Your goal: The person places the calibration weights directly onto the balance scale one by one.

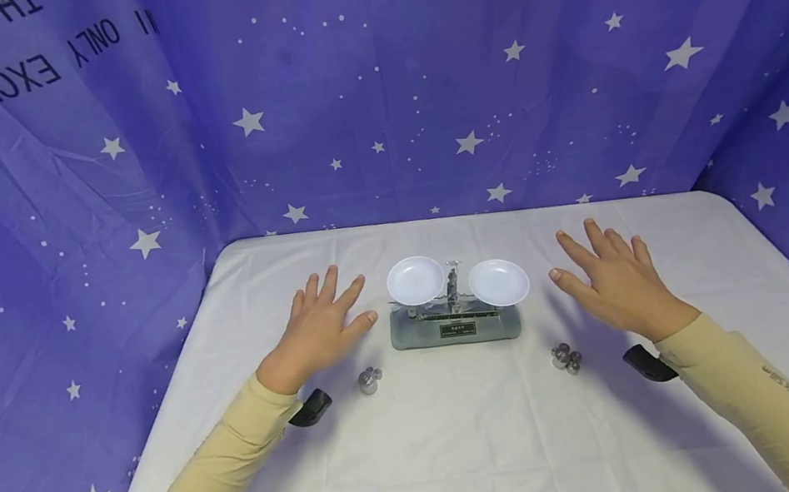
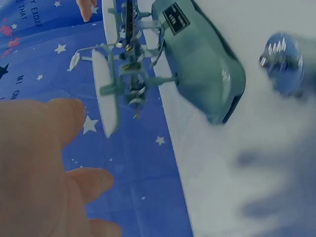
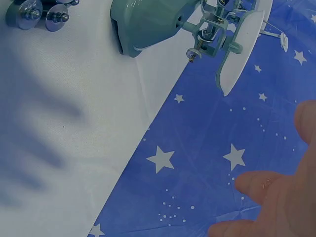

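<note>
A balance scale (image 1: 456,330) with a grey-green base stands on the table between my hands. Its left white pan (image 1: 415,280) sits a little higher than the right white pan (image 1: 499,282) in the head view. My left hand (image 1: 317,329) hovers left of the scale, fingers spread, holding nothing. Opposite it, my right hand (image 1: 618,288) is also raised with spread fingers and nothing in it. Below the left hand is a small group of metal weights (image 1: 368,381). Several more metal weights (image 1: 566,358) stand together near the right hand.
A white cloth covers the table (image 1: 469,454). Blue curtains (image 1: 344,102) with white stars and lettering hang behind it and at both sides. Black wrist devices (image 1: 651,364) are worn under both forearms.
</note>
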`<state>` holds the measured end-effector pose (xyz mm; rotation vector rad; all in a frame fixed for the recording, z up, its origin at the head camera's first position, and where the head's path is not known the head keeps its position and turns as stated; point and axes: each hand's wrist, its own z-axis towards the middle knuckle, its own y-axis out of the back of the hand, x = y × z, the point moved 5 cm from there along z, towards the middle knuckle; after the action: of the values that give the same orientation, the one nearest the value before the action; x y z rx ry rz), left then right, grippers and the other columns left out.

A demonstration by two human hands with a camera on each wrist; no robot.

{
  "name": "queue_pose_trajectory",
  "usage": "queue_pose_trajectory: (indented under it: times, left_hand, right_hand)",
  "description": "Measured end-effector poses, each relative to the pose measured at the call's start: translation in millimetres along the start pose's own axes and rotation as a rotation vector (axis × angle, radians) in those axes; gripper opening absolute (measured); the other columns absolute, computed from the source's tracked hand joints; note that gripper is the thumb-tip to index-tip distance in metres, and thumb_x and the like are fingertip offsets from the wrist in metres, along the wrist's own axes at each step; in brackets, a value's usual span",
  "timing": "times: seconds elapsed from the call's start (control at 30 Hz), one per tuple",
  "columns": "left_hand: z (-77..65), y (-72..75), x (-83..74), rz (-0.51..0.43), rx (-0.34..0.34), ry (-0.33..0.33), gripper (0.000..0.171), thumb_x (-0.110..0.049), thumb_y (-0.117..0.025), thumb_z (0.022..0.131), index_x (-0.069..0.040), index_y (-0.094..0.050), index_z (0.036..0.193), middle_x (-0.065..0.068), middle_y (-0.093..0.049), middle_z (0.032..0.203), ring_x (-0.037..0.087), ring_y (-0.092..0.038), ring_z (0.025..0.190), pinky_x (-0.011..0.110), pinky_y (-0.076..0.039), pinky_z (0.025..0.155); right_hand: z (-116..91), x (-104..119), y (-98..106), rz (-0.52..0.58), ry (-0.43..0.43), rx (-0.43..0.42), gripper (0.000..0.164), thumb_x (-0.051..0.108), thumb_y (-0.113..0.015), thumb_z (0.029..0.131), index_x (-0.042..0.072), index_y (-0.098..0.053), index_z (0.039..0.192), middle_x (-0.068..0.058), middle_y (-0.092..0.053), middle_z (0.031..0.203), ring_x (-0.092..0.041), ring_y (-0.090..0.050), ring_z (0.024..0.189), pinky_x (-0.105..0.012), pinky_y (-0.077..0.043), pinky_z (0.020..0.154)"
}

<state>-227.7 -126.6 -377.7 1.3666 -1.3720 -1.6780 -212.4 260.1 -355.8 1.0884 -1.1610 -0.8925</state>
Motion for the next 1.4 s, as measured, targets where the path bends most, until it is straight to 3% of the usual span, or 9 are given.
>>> queue_pose_trajectory:
  times: [0.47, 0.83, 1.1, 1.23, 1.4]
  left_hand:
    - [2.3, -40.3, -1.7, -0.13, -0.016, -0.074, 0.059, -0.044, -0.056, 0.101, -0.016, -0.05, 0.152, 0.03, -0.022, 0.165, 0.061, -0.017, 0.15, 0.078, -0.018, 0.118]
    - [4.0, -54.8, -7.0, -0.254, -0.099, -0.2, 0.044, -0.033, -0.07, 0.094, -0.008, -0.07, 0.13, 0.027, -0.035, 0.161, 0.061, -0.026, 0.147, 0.078, -0.023, 0.115]
    - [11.6, -65.8, -14.9, -0.348, -0.066, -0.303, 0.042, -0.027, -0.073, 0.09, -0.006, -0.072, 0.127, 0.03, -0.035, 0.16, 0.063, -0.023, 0.147, 0.077, -0.021, 0.117]
    - [16.4, -70.5, -17.5, -0.355, -0.078, -0.367, 0.042, -0.024, -0.074, 0.088, -0.004, -0.073, 0.125, 0.032, -0.044, 0.153, 0.063, -0.026, 0.146, 0.072, -0.024, 0.119]
    - [21.3, -74.2, -20.5, -0.347, -0.082, -0.434, 0.04, -0.018, -0.077, 0.084, -0.004, -0.075, 0.121, 0.026, -0.063, 0.134, 0.057, -0.036, 0.144, 0.067, -0.027, 0.121]
  right_hand:
    - [-4, 0, -3, 0.004, -0.005, 0.009, 0.076, 0.06, -0.035, 0.104, 0.01, -0.031, 0.16, -0.037, -0.013, 0.164, -0.067, -0.019, 0.144, -0.082, -0.005, 0.113]
    - [-5, -1, -6, 0.009, -0.008, 0.004, 0.075, 0.059, -0.035, 0.104, 0.01, -0.031, 0.16, -0.037, -0.014, 0.164, -0.067, -0.02, 0.144, -0.082, -0.005, 0.114]
    - [-7, -1, -7, 0.018, -0.014, 0.007, 0.075, 0.058, -0.035, 0.105, 0.009, -0.031, 0.16, -0.037, -0.015, 0.164, -0.067, -0.02, 0.144, -0.082, -0.005, 0.114]
    - [-7, -1, -8, 0.025, -0.016, 0.01, 0.074, 0.058, -0.034, 0.105, 0.009, -0.03, 0.161, -0.037, -0.014, 0.164, -0.067, -0.019, 0.144, -0.082, -0.004, 0.114]
    - [-9, -2, -10, 0.025, -0.023, 0.017, 0.074, 0.058, -0.034, 0.105, 0.009, -0.03, 0.161, -0.037, -0.014, 0.164, -0.067, -0.02, 0.144, -0.081, -0.004, 0.114]
